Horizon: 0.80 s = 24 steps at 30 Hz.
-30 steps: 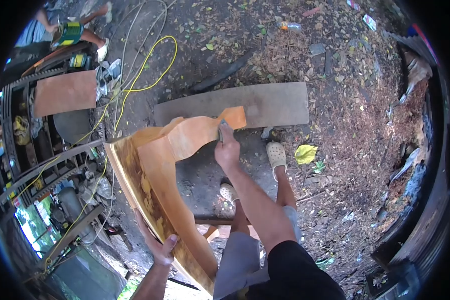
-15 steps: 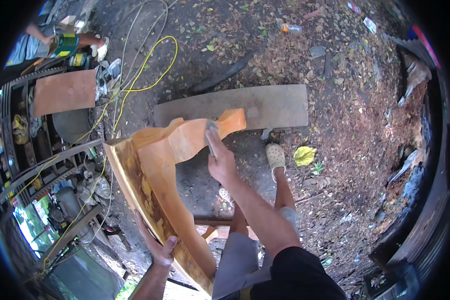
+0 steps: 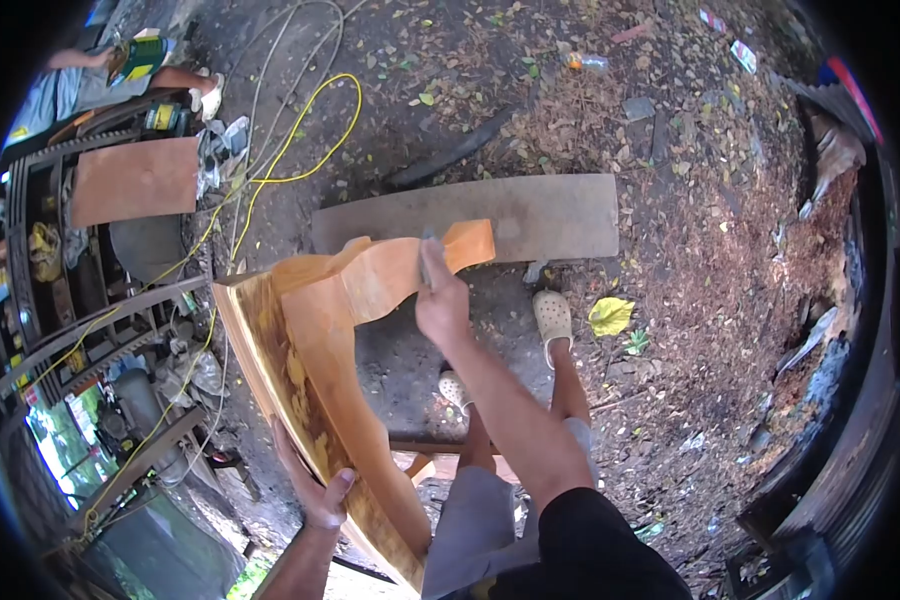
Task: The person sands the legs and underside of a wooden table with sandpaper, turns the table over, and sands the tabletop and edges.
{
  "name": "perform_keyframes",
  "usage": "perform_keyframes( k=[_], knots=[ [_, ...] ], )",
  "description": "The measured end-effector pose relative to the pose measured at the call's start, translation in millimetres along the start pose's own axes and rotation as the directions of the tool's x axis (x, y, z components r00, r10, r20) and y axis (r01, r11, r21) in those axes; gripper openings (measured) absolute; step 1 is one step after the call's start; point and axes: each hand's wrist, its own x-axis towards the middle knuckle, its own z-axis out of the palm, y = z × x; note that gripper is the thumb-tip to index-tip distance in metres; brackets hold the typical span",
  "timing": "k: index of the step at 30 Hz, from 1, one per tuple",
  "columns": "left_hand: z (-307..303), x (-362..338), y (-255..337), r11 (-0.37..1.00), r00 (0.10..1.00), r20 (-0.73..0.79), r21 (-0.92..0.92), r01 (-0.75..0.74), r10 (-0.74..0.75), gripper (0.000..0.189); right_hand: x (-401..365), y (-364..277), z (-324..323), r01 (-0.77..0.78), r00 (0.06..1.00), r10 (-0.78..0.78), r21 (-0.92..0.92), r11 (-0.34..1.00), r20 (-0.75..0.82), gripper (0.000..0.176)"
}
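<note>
A carved orange-brown wooden piece [image 3: 370,282] with a curved leg stands in the middle, its long flat side running down toward my body. My left hand [image 3: 315,488] grips the edge of that side, thumb on the near face and fingers round the outer face. Against the curved leg, close to its narrow end, my right hand [image 3: 442,300] presses a thin grey pad [image 3: 428,262], with the fingers closed on it. The pad is partly hidden by the fingers.
Behind the leg a flat grey board [image 3: 560,215] lies on the leaf-strewn ground. A yellow cable [image 3: 358,100] loops at the upper left. Cluttered racks [image 3: 135,180] stand at the left, with another person's hand [image 3: 98,58] holding a can [image 3: 142,58].
My right hand has moved slightly along the leg, with the pad now more edge-on. At the upper left, the other person's can has been raised and tilted. My left hand keeps its grip.
</note>
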Motion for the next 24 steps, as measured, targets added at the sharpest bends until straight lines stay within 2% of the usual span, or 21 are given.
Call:
perform_keyframes(
  k=[2,3,6,7,10,11,14,17,20,24],
  knots=[
    [5,2,2,0.998,1.0,-0.002,-0.066,0.006,-0.006,0.136,-27,-9,3,0.259,0.961,-0.259,-0.019,0.966,-0.097,0.075],
    [6,2,3,0.994,1.0,-0.004,-0.107,0.01,-0.01,0.136,-37,0,-2,0.305,0.948,-0.309,-0.054,0.951,-0.076,0.075],
    [5,2,2,0.991,1.0,-0.002,-0.136,0.02,-0.021,0.137,-26,37,-4,0.079,0.995,-0.084,-0.093,0.993,-0.051,0.073],
    [6,2,5,0.988,1.0,-0.005,-0.15,0.026,-0.027,0.138,-7,46,-1,0.179,0.977,-0.193,-0.138,0.974,-0.094,0.073],
    [12,5,11,0.98,0.999,-0.017,-0.197,0.034,-0.038,0.138,-1,32,12,0.255,0.956,-0.255,-0.017,0.967,-0.145,0.072],
    [10,4,8,0.977,0.999,-0.014,-0.21,0.039,-0.043,0.139,-8,26,6,0.264,0.958,-0.269,-0.057,0.963,-0.1,0.075],
    [16,8,11,0.966,0.998,-0.017,-0.25,0.059,-0.066,0.138,-26,68,-7,0.277,0.958,-0.288,-0.258,0.926,-0.006,0.083],
    [14,7,6,0.967,0.998,-0.018,-0.249,0.049,-0.055,0.136,3,125,-44,0.464,0.871,-0.466,-0.566,0.682,0.152,0.082],
    [8,2,-4,0.971,0.997,-0.016,-0.229,0.068,-0.073,0.136,26,121,-50,0.287,0.934,-0.354,-0.687,0.668,0.045,0.08],
    [11,5,-4,0.973,0.999,-0.021,-0.227,0.043,-0.049,0.135,-18,114,-5,0.333,0.91,-0.406,-0.431,0.838,-0.087,0.081]
  ],
)
